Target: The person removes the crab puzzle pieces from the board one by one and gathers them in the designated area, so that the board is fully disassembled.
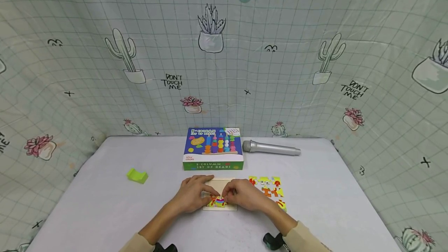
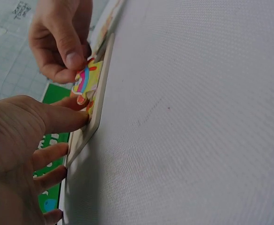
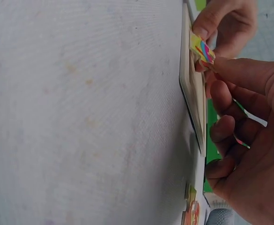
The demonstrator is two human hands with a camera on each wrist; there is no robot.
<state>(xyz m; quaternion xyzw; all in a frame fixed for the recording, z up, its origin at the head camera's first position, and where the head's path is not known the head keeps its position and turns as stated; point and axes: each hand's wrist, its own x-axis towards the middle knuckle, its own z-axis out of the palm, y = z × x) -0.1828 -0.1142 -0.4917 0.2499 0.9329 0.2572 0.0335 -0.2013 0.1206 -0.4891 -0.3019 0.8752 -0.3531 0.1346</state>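
Note:
A shallow wooden puzzle tray (image 1: 227, 207) lies on the table, with colourful jigsaw pieces along its near side. My right hand (image 1: 245, 195) pinches a yellow puzzle piece with a rainbow stripe (image 2: 86, 80) between thumb and forefinger; the piece is tilted over the tray in both wrist views. From the other side, my left hand (image 1: 190, 194) rests at the tray, its fingers mostly straight. The left thumb (image 2: 73, 118) presses near another piece in the corner, partly hidden by the fingers. Several loose puzzle pieces (image 1: 266, 192) lie right of the tray.
Behind the tray stands a bead-set box (image 1: 212, 165), with a silver microphone (image 1: 274, 148) to its right. A lime-green curved block (image 1: 137, 175) lies at the left. A patterned cloth (image 1: 224, 69) hangs behind the white table (image 1: 105, 197).

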